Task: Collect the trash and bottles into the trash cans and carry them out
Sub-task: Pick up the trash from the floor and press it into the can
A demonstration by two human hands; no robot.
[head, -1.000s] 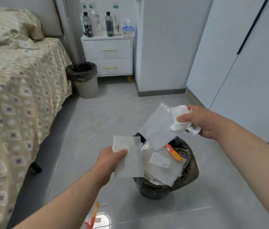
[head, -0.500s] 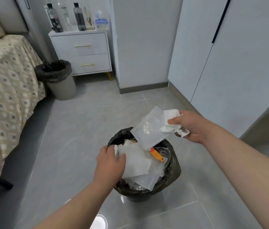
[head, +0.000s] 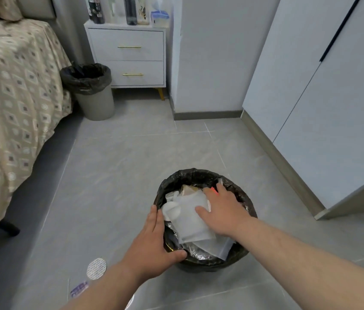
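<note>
Two hands at near trash can on floor | left hand grips its rim | right hand flat, unclenched, pressing white wrappers down | step: compacting | next: gather floor scraps, nightstand bottles

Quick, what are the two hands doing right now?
Left hand: gripping the rim of the near trash can.
Right hand: open and flat, pressing the white wrappers down.

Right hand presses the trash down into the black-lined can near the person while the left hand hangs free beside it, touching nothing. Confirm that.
Not quite. In the head view the left hand grips the rim of the near can; it isn't free. The right hand does press the white wrappers down.
</note>
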